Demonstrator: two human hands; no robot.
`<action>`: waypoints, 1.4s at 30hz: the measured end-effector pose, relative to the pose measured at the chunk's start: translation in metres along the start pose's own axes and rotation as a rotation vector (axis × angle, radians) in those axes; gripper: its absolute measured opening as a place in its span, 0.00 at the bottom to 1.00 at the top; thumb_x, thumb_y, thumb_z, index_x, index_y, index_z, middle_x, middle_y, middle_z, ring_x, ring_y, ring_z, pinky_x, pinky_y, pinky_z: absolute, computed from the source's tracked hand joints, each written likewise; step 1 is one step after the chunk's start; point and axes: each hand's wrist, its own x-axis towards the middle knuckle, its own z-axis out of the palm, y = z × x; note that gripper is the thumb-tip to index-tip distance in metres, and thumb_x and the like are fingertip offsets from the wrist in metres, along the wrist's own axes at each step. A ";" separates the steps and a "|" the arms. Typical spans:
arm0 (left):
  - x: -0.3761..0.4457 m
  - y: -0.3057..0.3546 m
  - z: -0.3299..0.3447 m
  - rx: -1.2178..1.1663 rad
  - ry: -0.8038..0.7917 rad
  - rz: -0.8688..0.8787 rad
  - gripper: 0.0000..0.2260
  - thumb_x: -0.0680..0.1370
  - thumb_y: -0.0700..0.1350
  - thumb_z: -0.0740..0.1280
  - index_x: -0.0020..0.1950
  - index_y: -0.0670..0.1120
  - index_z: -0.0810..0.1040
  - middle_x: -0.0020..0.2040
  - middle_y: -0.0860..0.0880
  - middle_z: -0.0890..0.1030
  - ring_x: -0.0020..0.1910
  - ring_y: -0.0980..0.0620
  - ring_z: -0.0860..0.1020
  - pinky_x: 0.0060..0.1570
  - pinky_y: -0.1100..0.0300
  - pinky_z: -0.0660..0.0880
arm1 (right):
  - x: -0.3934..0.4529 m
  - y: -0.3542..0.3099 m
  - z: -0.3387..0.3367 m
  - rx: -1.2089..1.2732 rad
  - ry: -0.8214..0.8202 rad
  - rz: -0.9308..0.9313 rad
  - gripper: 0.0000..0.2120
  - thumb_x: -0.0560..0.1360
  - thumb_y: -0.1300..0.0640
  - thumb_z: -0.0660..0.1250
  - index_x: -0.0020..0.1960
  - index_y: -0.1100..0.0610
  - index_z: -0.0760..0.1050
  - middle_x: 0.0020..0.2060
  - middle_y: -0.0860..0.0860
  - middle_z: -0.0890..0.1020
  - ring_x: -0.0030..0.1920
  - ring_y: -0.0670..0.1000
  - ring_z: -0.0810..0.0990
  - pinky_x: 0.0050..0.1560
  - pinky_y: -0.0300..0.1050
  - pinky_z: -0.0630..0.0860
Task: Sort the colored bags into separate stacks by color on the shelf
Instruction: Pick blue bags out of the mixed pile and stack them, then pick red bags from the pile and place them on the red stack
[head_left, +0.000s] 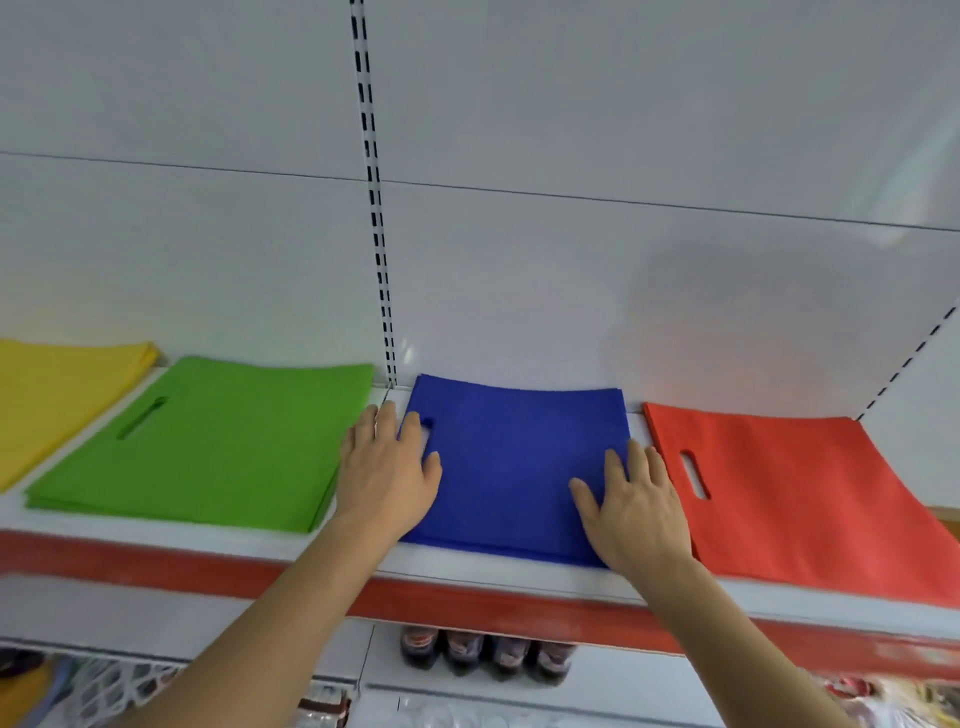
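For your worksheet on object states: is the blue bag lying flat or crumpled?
Flat. The blue bag lies spread on the shelf, both hands pressing it with straight fingers.

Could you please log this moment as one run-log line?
left hand: flat on blue fabric bag stack | right hand: flat on same | green fabric bag stack, orange-red: untouched

The yellow bags (57, 395) run off the left edge, and the red bags (810, 493) run off the right edge. The left hand (387, 475) covers most of the handle hole in the blue bags (514, 467). The bottles (488, 652) under the shelf (156, 525) are blurry, with tops hidden.
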 end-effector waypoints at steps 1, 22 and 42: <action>-0.003 -0.003 -0.006 -0.010 0.033 -0.009 0.27 0.83 0.60 0.57 0.78 0.46 0.68 0.79 0.41 0.67 0.78 0.38 0.63 0.75 0.43 0.64 | 0.002 -0.005 -0.005 0.000 0.014 -0.029 0.39 0.83 0.31 0.47 0.84 0.57 0.58 0.84 0.59 0.55 0.84 0.62 0.51 0.82 0.57 0.56; -0.178 -0.381 -0.098 0.105 0.157 -0.488 0.32 0.82 0.66 0.54 0.79 0.47 0.69 0.80 0.41 0.67 0.81 0.38 0.60 0.78 0.38 0.59 | -0.101 -0.440 -0.020 0.154 0.079 -0.670 0.40 0.81 0.30 0.45 0.82 0.55 0.65 0.82 0.59 0.63 0.83 0.62 0.57 0.81 0.62 0.59; -0.179 -0.719 -0.111 0.130 0.145 -0.748 0.30 0.84 0.66 0.50 0.82 0.52 0.64 0.83 0.46 0.62 0.84 0.43 0.56 0.82 0.41 0.56 | -0.090 -0.855 0.005 0.294 0.057 -0.979 0.42 0.81 0.31 0.40 0.83 0.56 0.63 0.82 0.60 0.61 0.84 0.62 0.54 0.81 0.62 0.56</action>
